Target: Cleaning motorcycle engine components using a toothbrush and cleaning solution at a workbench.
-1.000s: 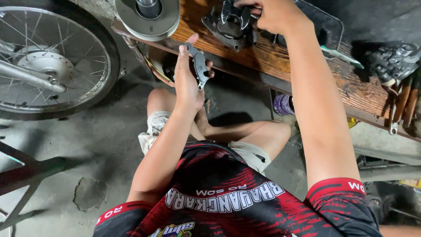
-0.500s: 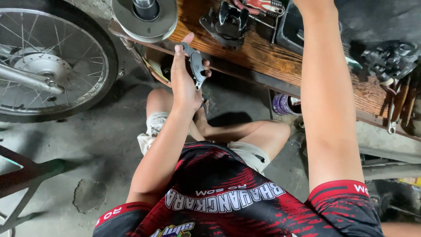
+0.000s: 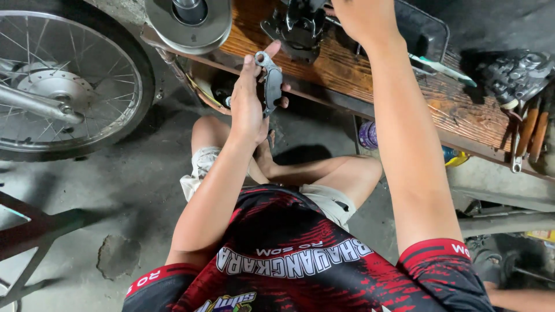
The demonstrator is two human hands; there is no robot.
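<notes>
my left hand (image 3: pixel 250 107) gripped a small grey metal bracket (image 3: pixel 272 82) beside the wooden bench (image 3: pixel 352 69); my right hand (image 3: pixel 364 17) rested on the dark engine part (image 3: pixel 298 26) there, grip hidden. bracket seemingly not yet fitted.

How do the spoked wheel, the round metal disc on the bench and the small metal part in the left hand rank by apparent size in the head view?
1. spoked wheel
2. round metal disc, partly cropped
3. small metal part in the left hand
</notes>
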